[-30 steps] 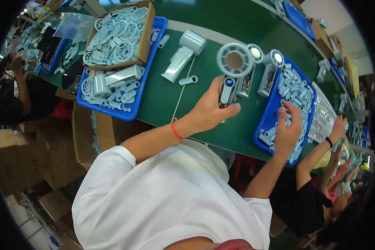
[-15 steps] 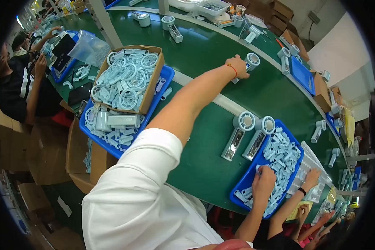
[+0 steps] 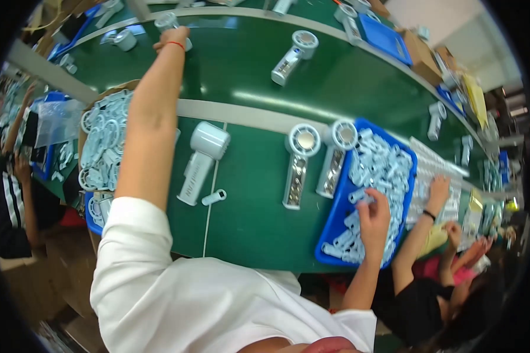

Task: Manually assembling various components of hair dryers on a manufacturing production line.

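Well, the far fan [image 3: 166,22] is at my left hand [image 3: 172,36], beyond the grey rail [image 3: 253,115]; how closed those fingers are I cannot tell. My right hand [image 3: 375,220] bends its fingers narrowly beside a piece [image 3: 358,196] over the blue tray [image 3: 331,229]; whether they pinch it, I cannot tell. Between the fan pair [image 3: 297,167] near the tray's edge and the single fan [image 3: 201,162], open green surface [image 3: 250,229] runs to its front edge.
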`<state>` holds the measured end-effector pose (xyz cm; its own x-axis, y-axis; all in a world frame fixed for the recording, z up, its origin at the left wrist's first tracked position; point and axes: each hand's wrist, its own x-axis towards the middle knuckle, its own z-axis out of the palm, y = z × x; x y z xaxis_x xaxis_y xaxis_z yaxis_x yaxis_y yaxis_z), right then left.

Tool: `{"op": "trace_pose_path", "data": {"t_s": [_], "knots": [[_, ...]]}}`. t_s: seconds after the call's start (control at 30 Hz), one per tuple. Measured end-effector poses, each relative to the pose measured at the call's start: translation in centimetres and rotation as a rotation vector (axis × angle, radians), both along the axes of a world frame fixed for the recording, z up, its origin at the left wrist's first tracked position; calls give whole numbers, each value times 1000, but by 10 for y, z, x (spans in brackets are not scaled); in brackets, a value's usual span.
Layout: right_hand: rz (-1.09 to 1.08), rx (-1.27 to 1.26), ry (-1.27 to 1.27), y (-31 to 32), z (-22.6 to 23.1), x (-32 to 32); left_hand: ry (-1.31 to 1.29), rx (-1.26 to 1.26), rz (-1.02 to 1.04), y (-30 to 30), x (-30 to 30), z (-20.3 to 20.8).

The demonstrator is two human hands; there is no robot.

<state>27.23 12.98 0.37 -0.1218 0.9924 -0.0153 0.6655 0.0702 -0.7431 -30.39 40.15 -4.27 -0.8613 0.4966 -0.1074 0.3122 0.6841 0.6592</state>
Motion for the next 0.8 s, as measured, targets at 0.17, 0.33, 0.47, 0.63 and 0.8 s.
{"op": "trace_pose_path", "data": {"t_s": [0.17,0.33,0.47,0.63,0.8], "knots": [[-72,-136,685,-15,24,-67,-627,946,-55,-64,130,136],[215,-326,870,-31,16,-105,-1191,1365,-416,-182,186,182],[194,-346,905,-52,12,-113,-656,1007,-854,-283,230,91],[263,-339,780,-68,14,-107,-1166,640,-735,-384,272,51],[106,-342,853,-83,10,-122,-917,563,-913,-389,283,16]]}}
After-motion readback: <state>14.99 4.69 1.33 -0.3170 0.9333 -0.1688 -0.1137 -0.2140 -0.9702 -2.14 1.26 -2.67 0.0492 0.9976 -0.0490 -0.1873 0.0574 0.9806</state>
